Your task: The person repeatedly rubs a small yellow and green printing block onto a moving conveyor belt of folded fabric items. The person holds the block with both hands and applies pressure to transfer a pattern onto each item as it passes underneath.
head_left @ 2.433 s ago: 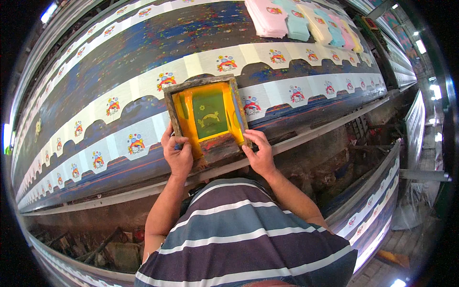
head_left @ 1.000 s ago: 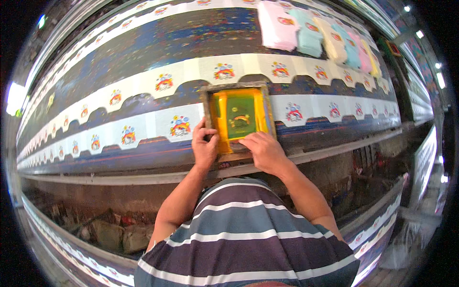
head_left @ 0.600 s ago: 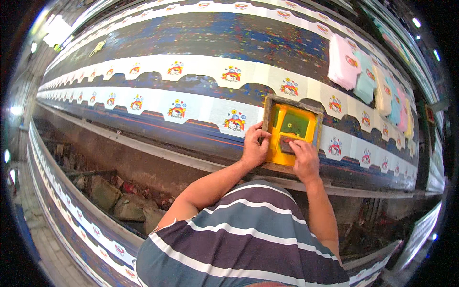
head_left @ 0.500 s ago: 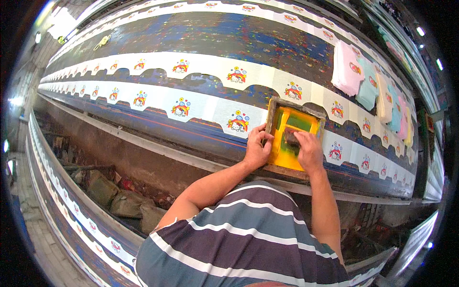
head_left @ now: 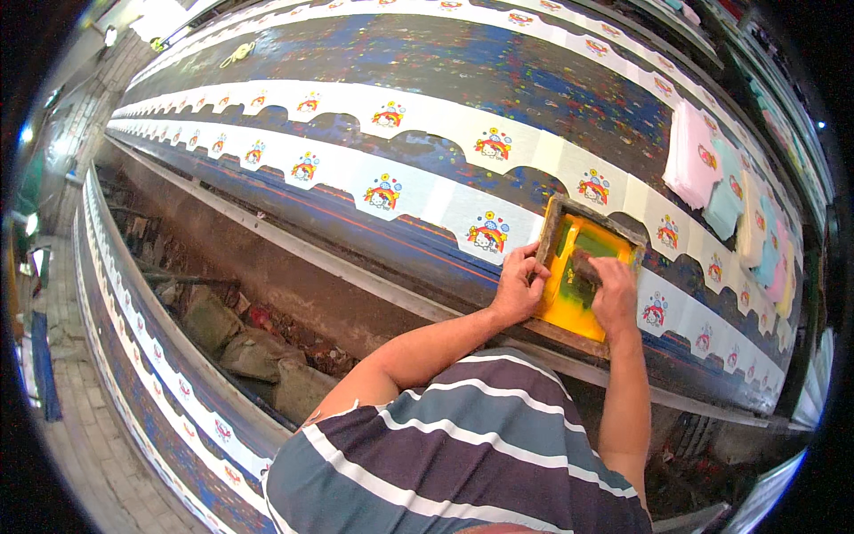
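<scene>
A wooden-rimmed printing screen [head_left: 550, 230], with yellow ink [head_left: 564, 313] spread over its mesh, lies on the row of white fabric pieces in front of me. My left hand [head_left: 518, 289] is closed on the screen's left rim, thumb and fingers around the wood. Inside the frame, my right hand [head_left: 616, 298] grips a small dark squeegee [head_left: 584, 266], pressed against the mesh; its lower edge is partly hidden by my fingers. A greenish see-through patch of mesh shows around the squeegee. To the screen's left, a white fabric piece [head_left: 445, 209] carries a colourful cartoon print [head_left: 487, 233].
The long dark table [head_left: 382, 53], speckled with paint, holds several rows of printed white pieces. Stacks of pink [head_left: 689, 165], blue and cream fabric lie at the right. A ledge [head_left: 356, 276] runs along the near edge, above a trough with sacks [head_left: 253, 351]. Another printed table is at lower left.
The whole view has shifted, so the screen and both hands appear further right and lower. More of the greenish mesh shows beside the squeegee. Both hands keep their holds.
</scene>
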The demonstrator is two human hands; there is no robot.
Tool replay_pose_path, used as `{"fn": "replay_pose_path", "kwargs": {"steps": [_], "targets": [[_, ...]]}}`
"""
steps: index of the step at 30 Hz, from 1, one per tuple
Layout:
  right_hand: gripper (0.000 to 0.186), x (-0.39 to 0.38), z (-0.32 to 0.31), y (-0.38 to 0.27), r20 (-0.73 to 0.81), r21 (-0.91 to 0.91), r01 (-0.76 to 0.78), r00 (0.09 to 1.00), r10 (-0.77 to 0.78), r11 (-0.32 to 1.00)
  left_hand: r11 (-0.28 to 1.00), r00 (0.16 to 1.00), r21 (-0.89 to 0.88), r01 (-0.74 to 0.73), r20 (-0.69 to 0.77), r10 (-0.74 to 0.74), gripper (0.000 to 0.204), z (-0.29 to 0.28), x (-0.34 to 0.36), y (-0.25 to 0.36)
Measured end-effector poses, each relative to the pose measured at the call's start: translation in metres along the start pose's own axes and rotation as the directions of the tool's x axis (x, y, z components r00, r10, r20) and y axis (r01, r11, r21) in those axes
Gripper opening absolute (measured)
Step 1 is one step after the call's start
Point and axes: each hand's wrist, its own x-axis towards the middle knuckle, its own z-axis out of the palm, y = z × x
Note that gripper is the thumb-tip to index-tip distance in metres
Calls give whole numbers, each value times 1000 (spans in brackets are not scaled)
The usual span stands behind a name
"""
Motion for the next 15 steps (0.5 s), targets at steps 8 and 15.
{"fn": "replay_pose_path", "kwargs": {"steps": [8, 15], "targets": [[53, -68, -2, -57, 4, 84, -2, 1000, 2, 996, 998, 999, -21, -52, -14, 51, 16, -1, 0, -7], [47, -94, -15, -64, 127, 185, -56, 991, 32, 981, 989, 996, 128, -75, 61, 68, 26, -9, 0, 1]]}}
